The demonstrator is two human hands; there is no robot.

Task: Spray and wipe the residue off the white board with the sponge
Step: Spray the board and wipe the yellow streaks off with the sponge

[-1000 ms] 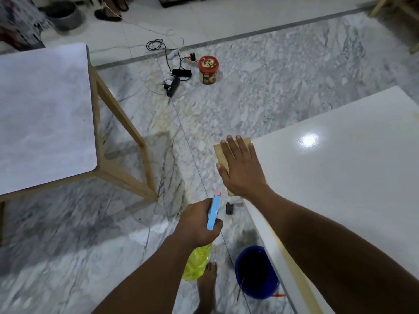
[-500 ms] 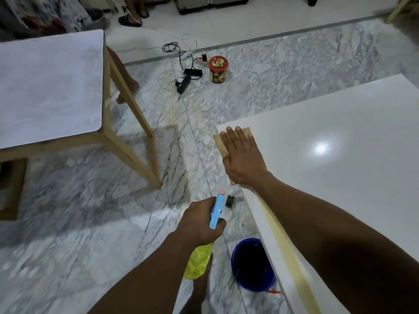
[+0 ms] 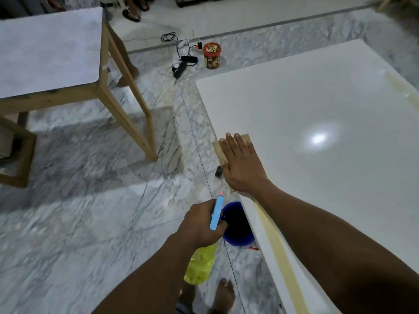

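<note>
My right hand [image 3: 243,165], flat atop sponge [image 3: 218,148]: slid from far corner of white board [image 3: 317,98] toward me, apparently mid-wipe. My left hand [image 3: 199,225]: still gripping spray bottle [image 3: 200,264].

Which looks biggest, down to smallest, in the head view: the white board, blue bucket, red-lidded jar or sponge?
1. white board, by far.
2. blue bucket.
3. Unsure: the red-lidded jar looks small but stands far off, and the sponge is mostly hidden under the right hand.
</note>
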